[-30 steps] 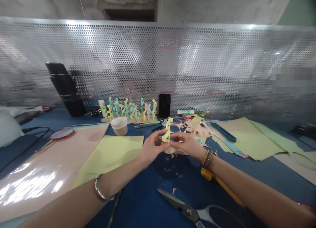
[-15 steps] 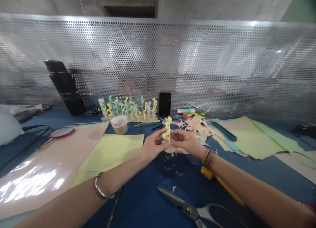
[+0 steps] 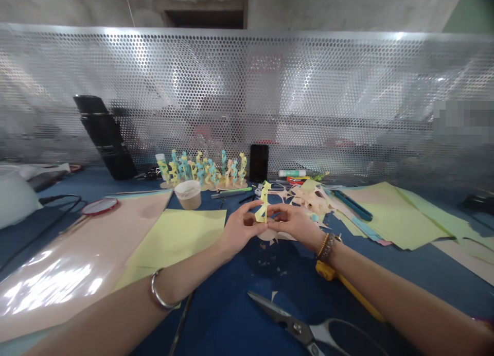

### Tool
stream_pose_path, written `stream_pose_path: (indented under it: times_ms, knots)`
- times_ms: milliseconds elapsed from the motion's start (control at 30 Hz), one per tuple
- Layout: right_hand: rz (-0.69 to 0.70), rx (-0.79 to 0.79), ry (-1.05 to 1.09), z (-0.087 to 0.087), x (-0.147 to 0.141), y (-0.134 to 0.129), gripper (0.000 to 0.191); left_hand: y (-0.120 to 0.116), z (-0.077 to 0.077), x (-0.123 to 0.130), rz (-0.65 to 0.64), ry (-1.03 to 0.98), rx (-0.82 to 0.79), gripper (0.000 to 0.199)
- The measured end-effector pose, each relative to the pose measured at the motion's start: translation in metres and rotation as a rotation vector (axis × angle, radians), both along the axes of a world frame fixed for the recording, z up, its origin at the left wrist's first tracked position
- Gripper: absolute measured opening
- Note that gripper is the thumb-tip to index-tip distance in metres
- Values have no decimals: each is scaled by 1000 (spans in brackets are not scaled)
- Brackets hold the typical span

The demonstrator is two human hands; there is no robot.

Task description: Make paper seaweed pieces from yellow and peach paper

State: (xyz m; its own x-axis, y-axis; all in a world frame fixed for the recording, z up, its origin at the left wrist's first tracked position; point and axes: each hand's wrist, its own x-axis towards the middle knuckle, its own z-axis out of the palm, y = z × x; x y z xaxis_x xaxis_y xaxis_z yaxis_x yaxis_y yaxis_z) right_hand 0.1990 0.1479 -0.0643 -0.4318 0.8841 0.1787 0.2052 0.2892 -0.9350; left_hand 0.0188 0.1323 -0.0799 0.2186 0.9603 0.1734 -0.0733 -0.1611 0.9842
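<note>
Between my hands stands a small upright piece of folded yellow paper [image 3: 264, 200], narrow and curled like a twisted strip. My left hand [image 3: 242, 226] pinches its lower end from the left with thumb and fingers. From the other side, the fingertips of my right hand [image 3: 295, 222] close on the same piece near its base. A pale round paper piece [image 3: 267, 234] shows just under the fingertips, partly hidden. Below my hands, scissors [image 3: 297, 327] lie on the blue table mat [image 3: 231, 304], beside small paper scraps.
Curled yellow and blue paper pieces [image 3: 204, 171] stand in a row at the back, near a paper cup [image 3: 188, 195] and a phone [image 3: 259, 163]. Paper scraps [image 3: 312, 196], a teal cutter [image 3: 353, 205] and yellow sheets [image 3: 380, 214] lie right. A yellow-handled tool [image 3: 358, 297] is under my right forearm.
The yellow paper piece has turned slightly between my fingers, showing a more curved side. Both hands keep nearly the same place and grip.
</note>
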Motion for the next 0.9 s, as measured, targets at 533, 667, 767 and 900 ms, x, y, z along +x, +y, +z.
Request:
stream_pose_path:
  times_ms: [533,667,767,900]
  knots:
    - [14,38,-11,13,0,-9,34,-11,12,3,-116,26,-52,89]
    - [-84,117,-70,15,-5,-13,28,-9,8,4,-108,19,-44,89]
    - [-159,178,-69,14,-6,-12,22,-8,8,5,-114,18,-38,87]
    - [-219,225,-78,11,-4,-6,21,-7,9,5,-101,44,-14,79]
